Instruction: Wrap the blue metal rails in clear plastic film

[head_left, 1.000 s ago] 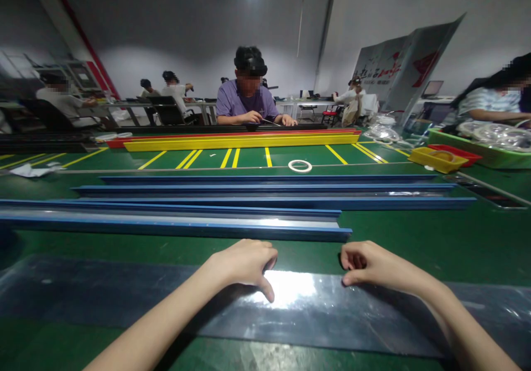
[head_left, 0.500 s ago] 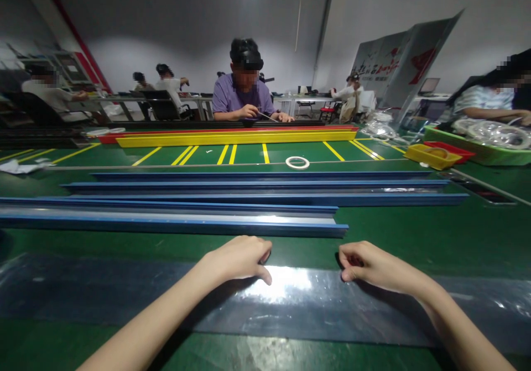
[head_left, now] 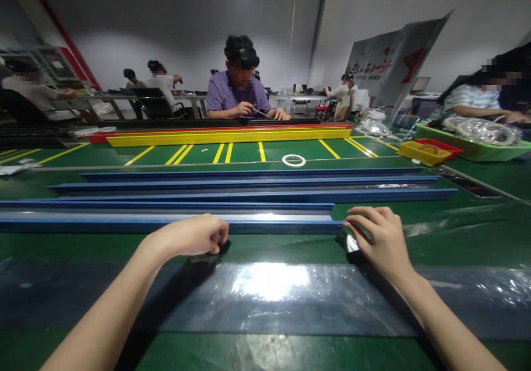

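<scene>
A long, glossy strip of clear plastic film (head_left: pixel 265 310) lies across the near side of the green table, with a bright reflection in its middle. My left hand (head_left: pixel 199 235) is closed, fingers curled down, in front of the nearest blue channel profile (head_left: pixel 282 228). Faint creased film shows beneath it. My right hand (head_left: pixel 379 238) pinches at that profile's right end, its fingertips bent down. A small white patch shows under those fingers, perhaps glare on folded film. Shiny film also shows to the right of this hand. The fingertips of both hands are partly hidden.
More blue profiles (head_left: pixel 249 186) lie farther back. Beyond them are a white tape ring (head_left: pixel 293 161), yellow profiles (head_left: pixel 228 136) and a yellow tray (head_left: pixel 423 154). A green bin (head_left: pixel 477 149) holds wrapped rings. A co-worker in purple (head_left: pixel 243 92) sits opposite, holding a thin tool.
Both hands have moved away from me, toward the nearest blue profile, and farther apart. Faint, shiny film now shows beyond the strip's earlier far edge.
</scene>
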A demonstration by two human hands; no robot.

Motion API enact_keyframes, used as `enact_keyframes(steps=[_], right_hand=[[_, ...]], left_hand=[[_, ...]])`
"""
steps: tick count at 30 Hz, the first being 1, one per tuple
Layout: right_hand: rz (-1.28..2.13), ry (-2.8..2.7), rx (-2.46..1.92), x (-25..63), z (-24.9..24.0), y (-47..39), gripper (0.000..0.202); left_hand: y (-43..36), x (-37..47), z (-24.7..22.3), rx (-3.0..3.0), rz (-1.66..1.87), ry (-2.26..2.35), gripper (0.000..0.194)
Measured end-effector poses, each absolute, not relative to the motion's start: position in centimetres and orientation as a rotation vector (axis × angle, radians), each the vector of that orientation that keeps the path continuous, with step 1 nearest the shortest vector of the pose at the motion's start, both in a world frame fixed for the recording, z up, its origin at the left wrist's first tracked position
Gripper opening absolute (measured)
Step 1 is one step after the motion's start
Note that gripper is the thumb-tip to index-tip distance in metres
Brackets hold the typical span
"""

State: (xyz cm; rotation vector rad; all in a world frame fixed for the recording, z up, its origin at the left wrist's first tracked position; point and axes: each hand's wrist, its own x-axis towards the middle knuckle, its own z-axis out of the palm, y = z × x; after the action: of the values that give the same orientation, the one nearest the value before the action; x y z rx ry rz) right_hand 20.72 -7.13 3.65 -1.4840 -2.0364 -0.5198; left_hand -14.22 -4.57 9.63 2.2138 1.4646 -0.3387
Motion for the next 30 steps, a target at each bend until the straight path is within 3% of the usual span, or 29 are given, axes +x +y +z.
enact_keyframes(steps=[4, 13, 20, 26, 30], right_hand=[[-0.664, -1.843, -1.431, 20.7, 2.9, -6.9, 0.021], [-0.642, -1.839, -1.54, 18.5, 2.6, -6.1, 0.021], [-0.446, -1.866, -1.968, 17.7, 3.2, -3.4, 0.025], [-0.259, -1.882, -2.24, 16.4, 4.5, -2.2, 0.028], [-0.242, -1.825, -2.271, 15.3, 4.2, -2.2, 0.031]], left_hand=[[-4.2, -15.5, 10.4, 2.3, -0.384, 1.617, 0.019], [-4.0, -18.6, 12.7, 2.453, -0.053, 2.224, 0.024], [-3.5, -17.9, 11.7, 2.305, 0.109, 1.81, 0.038], [-3.8, -14.1, 8.6, 2.694, 0.062, 1.903, 0.035], [-4.8, -10.6, 5.9, 2.888, 0.149, 1.623, 0.044]])
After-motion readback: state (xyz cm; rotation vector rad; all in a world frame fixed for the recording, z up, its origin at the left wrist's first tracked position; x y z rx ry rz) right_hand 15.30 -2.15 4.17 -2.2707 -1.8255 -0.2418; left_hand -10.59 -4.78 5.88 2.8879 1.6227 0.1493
